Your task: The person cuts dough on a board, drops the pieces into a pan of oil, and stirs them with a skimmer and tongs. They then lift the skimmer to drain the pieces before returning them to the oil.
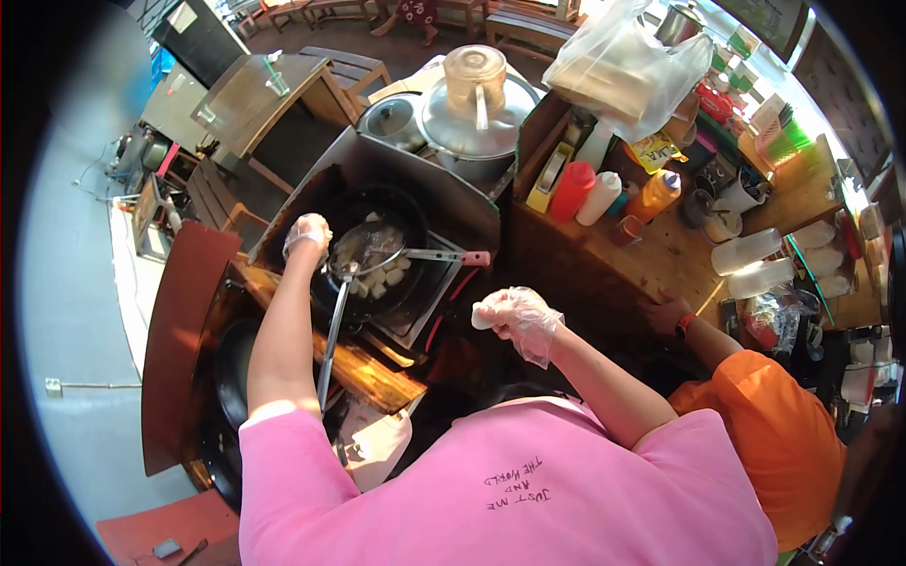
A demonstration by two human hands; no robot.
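Observation:
My left hand (308, 238), in a clear plastic glove, is held at the left side of a black wok (412, 209) with its fingers curled in. Several pale pieces of food (385, 281) lie in the wok. A wire strainer (373, 245) rests over it, its pink-tipped handle pointing right. A long-handled metal ladle (332, 341) leans across the near rim. My right hand (521, 319), also gloved, is closed in the air right of the stove. Something whitish shows at its fingertips; I cannot tell what it is.
Large metal pots (472, 118) stand behind the metal splash guard (425, 179). On the wooden counter (566, 231) at right are a red squeeze bottle (572, 191), a white bottle (598, 200), an orange-yellow bottle (654, 196) and plastic cups (746, 253). A person in an orange shirt (774, 415) stands close on my right.

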